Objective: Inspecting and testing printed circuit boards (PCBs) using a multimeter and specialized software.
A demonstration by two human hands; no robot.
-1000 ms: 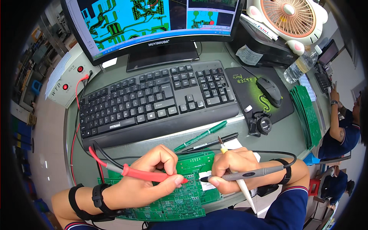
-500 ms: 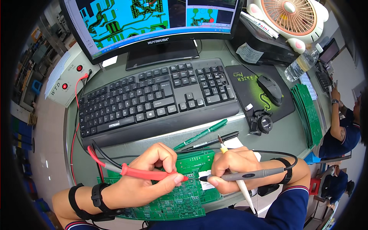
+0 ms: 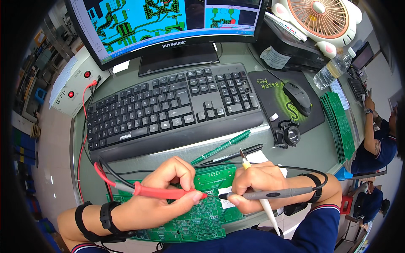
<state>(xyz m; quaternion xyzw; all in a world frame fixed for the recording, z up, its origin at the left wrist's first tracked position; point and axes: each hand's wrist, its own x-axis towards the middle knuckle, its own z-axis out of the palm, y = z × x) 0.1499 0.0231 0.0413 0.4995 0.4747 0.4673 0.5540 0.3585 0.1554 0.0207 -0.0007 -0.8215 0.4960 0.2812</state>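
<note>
Green printed circuit boards [image 3: 185, 225] lie at the desk's front edge, overlapping. My left hand [image 3: 168, 189] is closed round a red test probe [image 3: 162, 192], its tip close over the upper board. Facing it, a grey-and-black test probe [image 3: 274, 193] is pinched in my right hand [image 3: 257, 185], its dark tip just right of the red one. Between the same right fingers sits a white-handled craft knife [image 3: 269, 213], blade upward. Whether either tip touches the board I cannot tell. A white label [image 3: 227, 202] shows partly under the right hand.
A black keyboard [image 3: 168, 111] stands beyond the boards, below a monitor [image 3: 168, 25]. Two pens [image 3: 223, 146] lie in front of it. To the right are a loupe [image 3: 289, 134], a mouse [image 3: 297, 99] and stacked green boards [image 3: 337, 126]. Probe leads [image 3: 84, 139] run to a white box [image 3: 78, 86].
The red lead has shifted slightly near the left wrist. The right probe tip has edged slightly; both hands otherwise stay in place with their holds unchanged.
</note>
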